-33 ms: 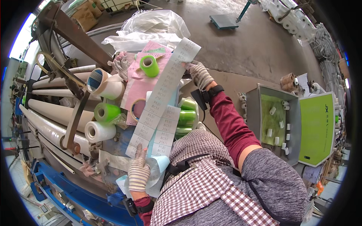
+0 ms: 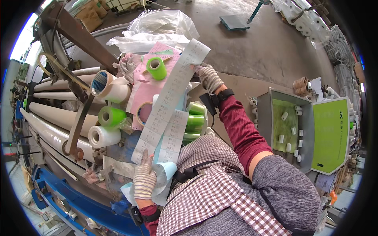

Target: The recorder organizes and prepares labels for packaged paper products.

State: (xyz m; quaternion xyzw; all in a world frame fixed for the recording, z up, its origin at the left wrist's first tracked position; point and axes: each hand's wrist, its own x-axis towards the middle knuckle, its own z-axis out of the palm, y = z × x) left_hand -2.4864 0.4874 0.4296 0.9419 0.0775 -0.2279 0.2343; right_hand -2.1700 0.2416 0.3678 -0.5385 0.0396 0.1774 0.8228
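A long strip of white labels with handwriting on them stretches taut and slanting between my hands. My right hand, in a striped knit glove with bare fingertips, pinches its edge near the far end. At the near end my left hand, gloved the same way, grips the strip with fingertips on its face. A second label length lies beside it on the right. Pale blue backing paper curls next to my left hand. Under the strip are pink sheets and a tape roll.
Green film rolls, a white roll and a large cardboard-cored roll stand left of the strip, by machine rollers. To my right is a grey metal box with small white rolls inside. A platform scale stands beyond.
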